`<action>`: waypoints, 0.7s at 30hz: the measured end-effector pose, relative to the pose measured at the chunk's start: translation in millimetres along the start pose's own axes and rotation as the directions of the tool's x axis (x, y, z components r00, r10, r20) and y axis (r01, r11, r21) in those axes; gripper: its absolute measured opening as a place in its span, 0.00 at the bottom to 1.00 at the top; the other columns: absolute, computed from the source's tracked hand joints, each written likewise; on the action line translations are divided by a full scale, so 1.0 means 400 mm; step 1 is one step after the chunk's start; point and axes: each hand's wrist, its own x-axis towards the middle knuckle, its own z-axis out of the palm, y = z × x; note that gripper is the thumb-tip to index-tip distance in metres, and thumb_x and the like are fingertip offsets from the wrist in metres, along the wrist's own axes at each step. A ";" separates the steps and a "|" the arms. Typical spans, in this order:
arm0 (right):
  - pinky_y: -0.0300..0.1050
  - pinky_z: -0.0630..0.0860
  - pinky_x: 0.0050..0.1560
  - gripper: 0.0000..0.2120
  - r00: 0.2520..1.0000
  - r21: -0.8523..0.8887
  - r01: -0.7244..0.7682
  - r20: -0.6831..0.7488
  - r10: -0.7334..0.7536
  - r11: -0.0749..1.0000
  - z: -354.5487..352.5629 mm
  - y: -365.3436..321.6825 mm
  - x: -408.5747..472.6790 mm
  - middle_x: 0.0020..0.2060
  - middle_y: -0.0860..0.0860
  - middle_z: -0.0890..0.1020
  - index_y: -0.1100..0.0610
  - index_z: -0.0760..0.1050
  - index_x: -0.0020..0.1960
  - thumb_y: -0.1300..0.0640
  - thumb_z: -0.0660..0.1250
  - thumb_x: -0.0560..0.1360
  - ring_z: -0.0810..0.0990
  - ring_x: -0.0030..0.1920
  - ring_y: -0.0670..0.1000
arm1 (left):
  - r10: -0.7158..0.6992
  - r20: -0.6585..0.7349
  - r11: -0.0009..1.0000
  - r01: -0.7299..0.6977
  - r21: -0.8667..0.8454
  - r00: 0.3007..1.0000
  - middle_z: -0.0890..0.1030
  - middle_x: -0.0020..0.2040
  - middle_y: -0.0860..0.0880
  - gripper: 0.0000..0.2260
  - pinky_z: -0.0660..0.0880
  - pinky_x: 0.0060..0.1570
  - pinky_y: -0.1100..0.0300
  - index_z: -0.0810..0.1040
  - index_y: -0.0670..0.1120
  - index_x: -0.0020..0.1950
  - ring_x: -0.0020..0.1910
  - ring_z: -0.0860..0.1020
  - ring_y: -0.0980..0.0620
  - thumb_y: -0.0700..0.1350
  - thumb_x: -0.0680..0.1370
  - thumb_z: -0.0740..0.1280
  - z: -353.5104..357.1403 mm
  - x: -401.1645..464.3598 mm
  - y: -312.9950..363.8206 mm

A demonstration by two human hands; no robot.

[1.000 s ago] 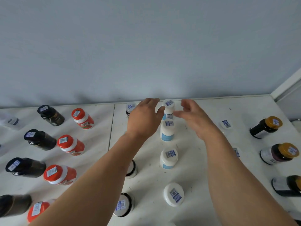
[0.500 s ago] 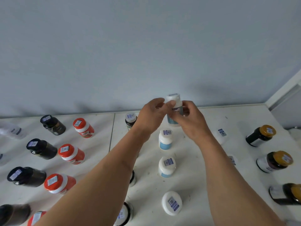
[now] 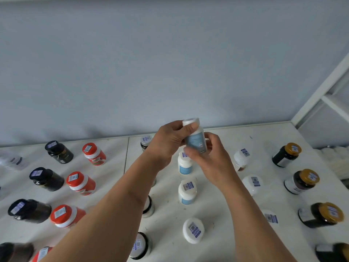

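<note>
White-capped bottles (image 3: 193, 230) in a row on the surface (image 3: 222, 205), beyond them the right hand (image 3: 213, 161) curled round the lower body of a white-and-blue bottle (image 3: 195, 140) — held above the surface, roughly upright — left hand (image 3: 168, 142) gripping just under its cap, grey wall (image 3: 170, 63) behind.

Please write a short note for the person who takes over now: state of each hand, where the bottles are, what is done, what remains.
Left hand: grips the white bottle near its cap.
Right hand: holds its lower body.
The bottle is in the air above its column; three similar bottles stand on the table.
Done: bottle picked up.
Left: probably check it, then set it down.
</note>
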 end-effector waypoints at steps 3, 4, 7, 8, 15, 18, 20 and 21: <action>0.47 0.77 0.55 0.16 0.996 0.089 -0.027 0.082 0.019 0.996 -0.010 -0.004 -0.008 0.48 0.42 0.83 0.45 0.75 0.56 0.39 0.70 0.72 0.81 0.50 0.45 | -0.003 0.024 0.999 0.004 -0.043 1.000 0.83 0.51 0.38 0.18 0.77 0.61 0.48 0.78 0.31 0.58 0.51 0.81 0.43 0.46 0.77 0.70 -0.005 -0.004 0.008; 0.46 0.77 0.53 0.17 0.998 0.045 0.002 0.058 -0.004 0.999 -0.007 -0.006 -0.007 0.48 0.43 0.82 0.47 0.73 0.56 0.41 0.72 0.72 0.81 0.50 0.46 | -0.007 0.018 0.999 0.008 -0.043 1.000 0.83 0.53 0.37 0.19 0.77 0.62 0.47 0.78 0.32 0.58 0.52 0.82 0.42 0.46 0.77 0.70 -0.005 -0.003 0.007; 0.45 0.75 0.52 0.26 0.999 -0.037 0.029 -0.018 -0.029 0.999 0.002 -0.011 -0.007 0.52 0.42 0.78 0.45 0.67 0.59 0.42 0.76 0.68 0.79 0.51 0.45 | -0.022 0.010 0.996 0.023 -0.084 1.000 0.83 0.56 0.35 0.18 0.77 0.62 0.49 0.78 0.33 0.59 0.56 0.82 0.39 0.46 0.77 0.70 -0.007 -0.006 0.008; 0.46 0.76 0.54 0.25 1.000 0.020 0.019 0.016 -0.019 1.000 -0.002 -0.013 -0.008 0.52 0.41 0.79 0.44 0.68 0.59 0.41 0.75 0.69 0.80 0.52 0.44 | -0.022 0.021 0.993 0.024 -0.112 1.000 0.83 0.55 0.36 0.18 0.78 0.61 0.51 0.78 0.33 0.58 0.56 0.82 0.40 0.46 0.76 0.70 -0.009 -0.007 0.010; 0.43 0.75 0.52 0.25 0.996 -0.043 0.084 -0.009 -0.085 0.996 0.005 -0.018 -0.009 0.53 0.42 0.76 0.43 0.66 0.59 0.47 0.77 0.69 0.79 0.51 0.44 | -0.036 0.020 0.987 0.038 -0.158 0.999 0.84 0.52 0.41 0.16 0.79 0.55 0.57 0.79 0.36 0.59 0.52 0.82 0.46 0.46 0.76 0.70 -0.021 -0.007 0.006; 0.38 0.74 0.51 0.22 0.997 0.067 0.053 0.057 -0.057 0.996 -0.004 -0.020 -0.009 0.53 0.39 0.77 0.44 0.68 0.62 0.44 0.73 0.73 0.79 0.52 0.41 | -0.038 0.019 0.984 0.041 -0.172 0.999 0.84 0.52 0.42 0.17 0.79 0.52 0.58 0.79 0.36 0.61 0.51 0.83 0.47 0.45 0.76 0.70 -0.031 -0.003 0.002; 0.42 0.75 0.54 0.19 0.995 0.073 0.030 0.097 -0.037 0.997 -0.013 -0.017 0.004 0.52 0.39 0.80 0.45 0.70 0.62 0.44 0.71 0.74 0.80 0.52 0.42 | -0.036 0.027 0.984 0.040 -0.173 0.999 0.84 0.52 0.42 0.18 0.79 0.53 0.57 0.79 0.37 0.61 0.52 0.83 0.46 0.46 0.75 0.70 -0.035 -0.003 0.001; 0.43 0.75 0.53 0.19 0.995 0.021 0.052 0.083 -0.054 0.998 -0.010 -0.017 0.010 0.52 0.40 0.79 0.45 0.70 0.61 0.45 0.72 0.74 0.80 0.51 0.43 | -0.037 0.023 0.987 0.040 -0.154 0.999 0.84 0.54 0.41 0.18 0.79 0.55 0.57 0.79 0.37 0.61 0.53 0.83 0.45 0.46 0.75 0.70 -0.036 -0.001 -0.001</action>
